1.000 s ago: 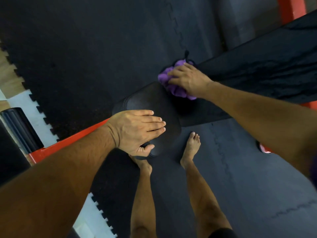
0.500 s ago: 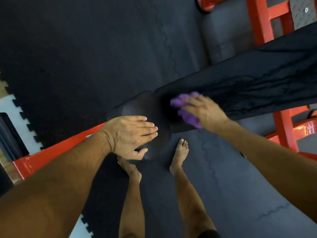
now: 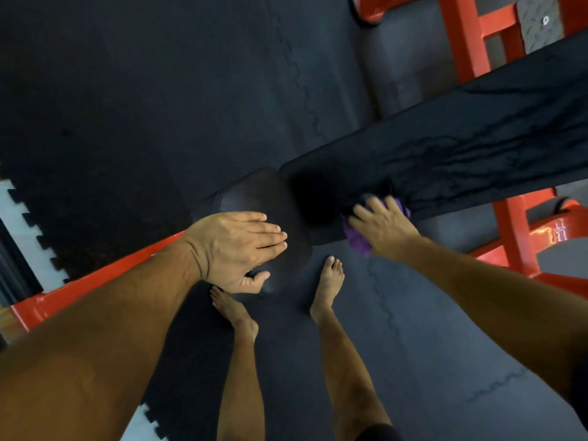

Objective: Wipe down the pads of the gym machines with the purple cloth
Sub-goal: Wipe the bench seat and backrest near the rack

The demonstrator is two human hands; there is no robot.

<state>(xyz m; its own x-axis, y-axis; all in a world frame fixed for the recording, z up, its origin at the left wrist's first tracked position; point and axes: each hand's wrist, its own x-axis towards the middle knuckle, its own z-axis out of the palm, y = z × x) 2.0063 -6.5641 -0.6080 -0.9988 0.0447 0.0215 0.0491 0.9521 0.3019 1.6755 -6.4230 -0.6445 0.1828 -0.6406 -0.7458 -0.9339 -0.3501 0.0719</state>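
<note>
- Purple crumpled cloth [image 3: 358, 240]: we see it bunched under the right hand [image 3: 383, 230], at the near edge of the long black padded bench pad [image 3: 461, 160], close to that pad's rounded end.
- Right hand: the fingers [image 3: 361, 211] curl over the cloth and hold it against the pad; the thumb is hidden.
- Left hand [image 3: 235, 246]: it lies flat on the small black rounded seat pad [image 3: 254, 192], fingers straight and together, thumb hooked at the pad's near edge; it grasps nothing.
- Progress, long pad: we note streaky darker marks across its surface toward the far right, which we read as wiped, damp areas. The patch nearest the rounded end looks plain, so we judge this pad partly done.
- Progress, small pad: no streaks show; we cannot tell whether it has been wiped.
- Surroundings: orange steel frame [image 3: 509, 224], dark interlocking rubber floor [image 3: 159, 90], and two bare feet below the pads. Other machines lie out of view, so we judge that most of the task is left.
</note>
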